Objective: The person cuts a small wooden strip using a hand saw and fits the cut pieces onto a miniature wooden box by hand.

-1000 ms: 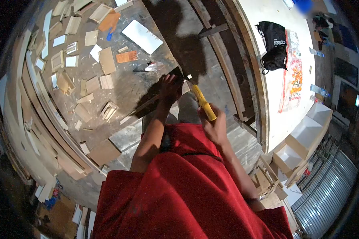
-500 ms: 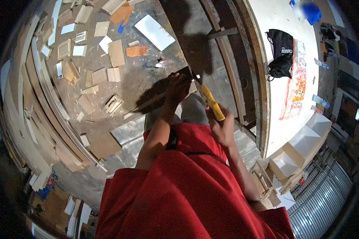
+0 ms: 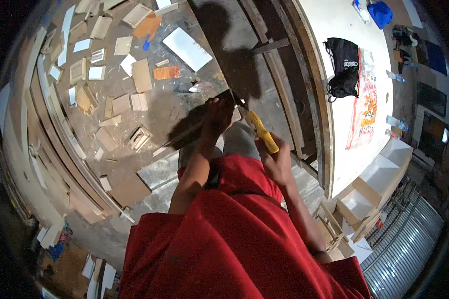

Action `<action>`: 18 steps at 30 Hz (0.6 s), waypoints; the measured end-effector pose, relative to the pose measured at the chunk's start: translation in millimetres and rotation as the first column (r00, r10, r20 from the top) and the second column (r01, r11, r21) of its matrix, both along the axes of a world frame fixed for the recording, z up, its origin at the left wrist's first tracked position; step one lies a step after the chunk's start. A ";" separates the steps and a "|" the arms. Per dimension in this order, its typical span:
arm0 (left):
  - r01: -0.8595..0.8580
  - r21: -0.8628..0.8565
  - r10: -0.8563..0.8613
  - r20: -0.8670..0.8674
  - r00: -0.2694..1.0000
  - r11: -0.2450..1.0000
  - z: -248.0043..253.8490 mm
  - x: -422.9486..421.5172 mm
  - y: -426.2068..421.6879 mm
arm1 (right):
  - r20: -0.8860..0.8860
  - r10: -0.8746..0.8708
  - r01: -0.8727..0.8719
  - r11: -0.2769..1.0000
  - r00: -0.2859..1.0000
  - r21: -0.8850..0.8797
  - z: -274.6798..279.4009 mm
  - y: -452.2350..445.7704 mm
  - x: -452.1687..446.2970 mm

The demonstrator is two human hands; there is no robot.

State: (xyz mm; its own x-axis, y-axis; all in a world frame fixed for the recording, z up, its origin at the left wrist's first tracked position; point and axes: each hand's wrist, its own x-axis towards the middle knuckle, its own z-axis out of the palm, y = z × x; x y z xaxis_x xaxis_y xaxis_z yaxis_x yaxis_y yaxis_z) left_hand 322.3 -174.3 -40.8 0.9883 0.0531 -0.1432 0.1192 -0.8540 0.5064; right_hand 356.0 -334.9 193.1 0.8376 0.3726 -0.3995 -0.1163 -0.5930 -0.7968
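Note:
My right hand is wrapped around the yellow handle of what looks like a handsaw. Its dark, narrow blade points forward, seen nearly edge-on and partly lost in shadow. Just left of the blade, my left hand is closed over a long wooden strip that slants down to the left, above my knees. Shadow hides most of the left fingers and the far end of the strip. A small pale end of wood shows between the hand and the saw.
Many wood offcuts and small frames lie on the worktop at left, with a white board and an orange piece. A white panel on the right carries a black drawstring bag and a printed sack. White boxes stand lower right.
The view has shifted slightly, moving the surroundings left. The saw handle sits slightly lower and further left in view; both hands keep their grips.

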 end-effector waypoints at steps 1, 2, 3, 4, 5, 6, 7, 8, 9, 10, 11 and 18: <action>-0.005 0.003 0.005 -0.008 1.000 1.000 6.5 -1.7 3.6 | -0.007 -0.013 0.013 1.000 1.000 0.010 -2.3 1.4 -1.7; -0.016 -0.004 0.016 0.092 0.996 1.000 12.2 -2.8 6.9 | -0.014 -0.027 0.027 0.999 1.000 0.020 -4.4 2.9 -3.4; -0.017 -0.014 0.019 0.136 0.991 1.000 7.0 -8.5 3.4 | -0.013 -0.008 0.008 1.000 1.000 0.001 -3.9 6.7 -0.1; -0.017 -0.023 0.021 0.180 0.983 1.000 -6.9 -16.5 -2.1 | -0.013 -0.005 0.005 1.000 1.000 -0.013 -1.9 4.5 -2.2; -0.052 -0.033 0.059 0.245 0.968 0.998 -23.8 -16.5 -7.5 | -0.013 -0.002 0.002 1.000 1.000 -0.027 0.0 2.3 -4.0; -0.089 -0.046 0.098 0.317 0.943 0.995 -22.4 -8.1 -8.2 | -0.039 -0.020 0.019 1.000 0.999 -0.020 2.2 -1.8 -3.8; -0.089 -0.045 0.099 0.330 0.939 0.995 -20.1 -2.8 -6.8 | -0.062 -0.028 0.028 1.000 0.998 -0.008 2.6 -2.4 0.0; -0.073 -0.019 0.074 0.418 0.905 0.997 -17.4 -4.2 -4.8 | -0.054 -0.020 0.020 1.000 0.998 -0.004 1.3 0.0 0.9; -0.059 0.008 0.047 0.491 0.870 0.998 -18.5 -10.7 -3.9 | -0.019 -0.021 0.020 0.999 1.000 -0.035 2.0 4.4 -3.3; -0.066 0.011 0.052 0.483 0.874 0.998 -25.4 -12.5 -4.1 | 0.011 -0.020 0.021 0.998 1.000 -0.066 2.3 8.1 -6.5; -0.089 -0.018 0.087 0.438 0.895 0.996 -31.8 -11.1 -6.0 | -0.136 0.008 -0.020 0.996 0.991 -0.082 4.4 6.8 -0.5; -0.045 -0.077 0.059 0.191 0.980 0.996 -3.1 -4.6 -1.1 | -0.284 -0.069 0.030 0.990 0.956 -0.141 10.7 0.5 11.9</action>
State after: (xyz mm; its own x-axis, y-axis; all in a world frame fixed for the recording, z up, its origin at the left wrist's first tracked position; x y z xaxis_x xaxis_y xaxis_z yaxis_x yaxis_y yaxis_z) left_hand 317.7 -175.4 -43.9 0.9938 0.1019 0.0441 0.0571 -0.8097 0.5841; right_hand 367.9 -334.4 203.8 0.6959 0.2600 -0.6694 -0.3608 -0.6793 -0.6390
